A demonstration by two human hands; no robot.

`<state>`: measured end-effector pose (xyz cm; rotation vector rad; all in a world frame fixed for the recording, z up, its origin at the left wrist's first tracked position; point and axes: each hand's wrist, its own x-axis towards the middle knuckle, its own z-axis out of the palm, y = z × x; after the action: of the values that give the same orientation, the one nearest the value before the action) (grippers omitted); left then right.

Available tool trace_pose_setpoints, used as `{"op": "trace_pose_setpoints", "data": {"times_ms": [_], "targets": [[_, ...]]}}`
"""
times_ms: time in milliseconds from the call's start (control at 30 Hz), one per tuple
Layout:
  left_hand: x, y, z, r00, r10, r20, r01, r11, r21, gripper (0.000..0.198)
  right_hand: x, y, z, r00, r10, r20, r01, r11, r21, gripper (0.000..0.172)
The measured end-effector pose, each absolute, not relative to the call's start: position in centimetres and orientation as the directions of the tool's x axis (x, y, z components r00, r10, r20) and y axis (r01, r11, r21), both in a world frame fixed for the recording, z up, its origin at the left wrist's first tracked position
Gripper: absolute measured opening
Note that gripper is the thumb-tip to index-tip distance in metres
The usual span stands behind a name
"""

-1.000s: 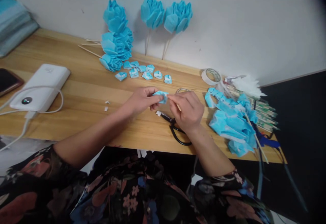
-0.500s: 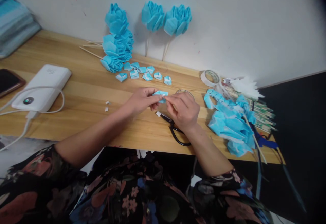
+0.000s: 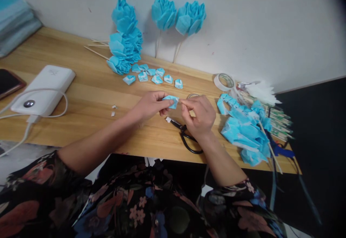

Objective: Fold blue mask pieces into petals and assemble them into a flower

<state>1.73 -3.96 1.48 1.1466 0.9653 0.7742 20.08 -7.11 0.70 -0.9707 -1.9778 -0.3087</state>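
A small folded piece of blue paper [image 3: 174,105] is held just above the table [image 3: 140,137], between the two hands. Its longer side is laid roughly left to right, so that one end is covered by the left hand [image 3: 151,105] and the other is pointed toward the right hand [image 3: 200,115]. It is gripped by the left hand, with the thumb pressed flat across its face; the left is thus the nearer. The right hand's thumb and forefinger are brought near each other just beside the free right-hand edge; whether anything is pinched there cannot be told. Below the paper, black scissors [image 3: 184,128] are partly covered by the right hand. Beyond the hands, folded pieces [image 3: 156,79] are scattered before blue paper flowers [image 3: 125,47]. Farther right, a roll of tape [image 3: 216,83] and crumpled blue paper [image 3: 241,131] are seen.
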Motion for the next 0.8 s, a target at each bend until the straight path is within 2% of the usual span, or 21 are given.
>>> {"op": "trace_pose_setpoints", "data": {"times_ms": [133,267,633,733,800], "targets": [[1.73,-4.02,1.37,0.397,0.893,-0.214,-0.018,0.241,0.970,0.020,20.11,-7.14,0.54,-0.346,0.557,0.755,0.795,0.601,-0.079,0.016],[1.70,-4.05,1.26,0.403,0.891,-0.207,-0.021,0.235,0.972,0.019,20.15,-7.14,0.30,-0.358,0.580,0.732,0.796,0.599,-0.086,0.016],[1.64,-3.89,1.00,0.439,0.882,-0.171,-0.050,0.214,0.975,0.017,20.31,-6.97,-0.13,-0.412,0.484,0.772,0.737,0.675,-0.030,0.018],[1.61,-3.85,1.00,0.419,0.892,-0.173,-0.049,0.212,0.976,0.017,20.46,-7.04,0.11,-0.436,0.477,0.764,0.680,0.730,-0.068,0.020],[1.53,-3.81,1.03,0.405,0.899,-0.166,-0.043,0.200,0.979,0.016,20.58,-7.19,0.32,-0.433,0.508,0.744,0.635,0.758,-0.148,0.022]]}}
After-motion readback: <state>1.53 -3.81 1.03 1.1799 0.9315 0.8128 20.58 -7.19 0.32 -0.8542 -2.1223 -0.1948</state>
